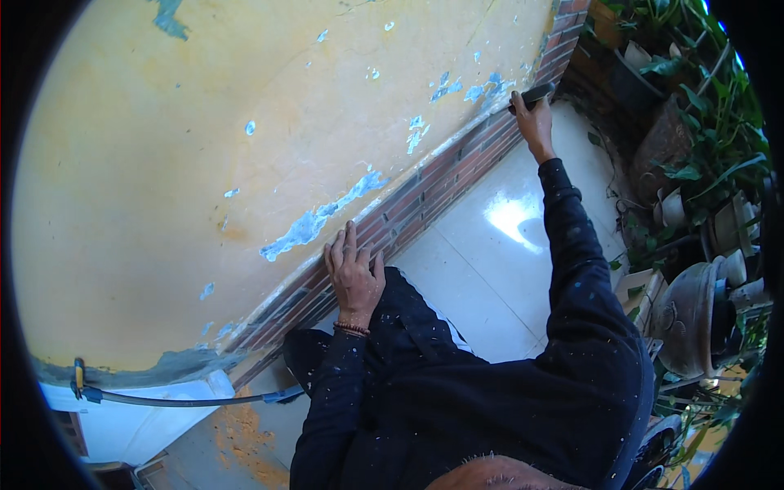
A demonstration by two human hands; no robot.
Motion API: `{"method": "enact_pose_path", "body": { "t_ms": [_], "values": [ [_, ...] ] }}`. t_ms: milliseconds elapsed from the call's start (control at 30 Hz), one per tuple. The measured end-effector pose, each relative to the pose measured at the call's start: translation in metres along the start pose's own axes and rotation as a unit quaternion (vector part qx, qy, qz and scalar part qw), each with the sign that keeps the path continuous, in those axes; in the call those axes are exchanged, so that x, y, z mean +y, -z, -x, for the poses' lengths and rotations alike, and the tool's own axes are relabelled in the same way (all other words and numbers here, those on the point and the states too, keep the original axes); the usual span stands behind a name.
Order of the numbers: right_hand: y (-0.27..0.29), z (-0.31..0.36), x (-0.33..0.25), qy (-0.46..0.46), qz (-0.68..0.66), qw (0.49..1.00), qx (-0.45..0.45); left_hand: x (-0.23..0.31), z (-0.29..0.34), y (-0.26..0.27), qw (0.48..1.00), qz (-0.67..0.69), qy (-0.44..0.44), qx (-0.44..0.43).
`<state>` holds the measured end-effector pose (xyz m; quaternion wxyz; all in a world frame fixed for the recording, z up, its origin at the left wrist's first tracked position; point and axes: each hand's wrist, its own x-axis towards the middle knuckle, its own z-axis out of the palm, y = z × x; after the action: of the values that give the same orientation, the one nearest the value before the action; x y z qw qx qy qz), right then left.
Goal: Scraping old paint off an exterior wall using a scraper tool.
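Observation:
A pale yellow painted wall [163, 188] with peeled blue-grey patches [321, 219] rises before me, above a band of red brick [429, 189]. My left hand [357, 282] lies with its fingers spread against the wall's lower edge and the top of the bricks. Stretched out to the far right, my right hand [535, 126] is closed around a dark hand tool [536, 95]. The tool is held by the ledge between paint and brick, near the wall's far end; its working end is too hidden to tell its kind.
Potted plants crowd the right side, with a large round pot [686, 318] near my right elbow. Shiny white floor tiles [482, 269] run along the wall. At lower left a grey hose [180, 400] crosses from a tap, above orange-brown flakes [245, 441] on the floor.

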<state>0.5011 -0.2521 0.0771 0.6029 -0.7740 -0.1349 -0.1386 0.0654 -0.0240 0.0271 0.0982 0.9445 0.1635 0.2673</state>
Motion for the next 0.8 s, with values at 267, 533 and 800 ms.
{"method": "enact_pose_path", "body": {
  "t_ms": [267,533,800],
  "values": [
    [-0.002,0.027,-0.022,-0.089,-0.06,0.983,-0.15,-0.003,0.0,-0.005,1.0,0.018,-0.011,-0.001],
    [-0.019,0.024,-0.016,0.108,0.085,0.99,0.036,-0.007,0.007,-0.007,1.0,0.024,-0.02,-0.002],
    [-0.02,0.01,-0.02,0.118,0.112,0.985,-0.064,-0.009,0.002,-0.008,1.0,0.011,-0.009,-0.003]
  ]
}}
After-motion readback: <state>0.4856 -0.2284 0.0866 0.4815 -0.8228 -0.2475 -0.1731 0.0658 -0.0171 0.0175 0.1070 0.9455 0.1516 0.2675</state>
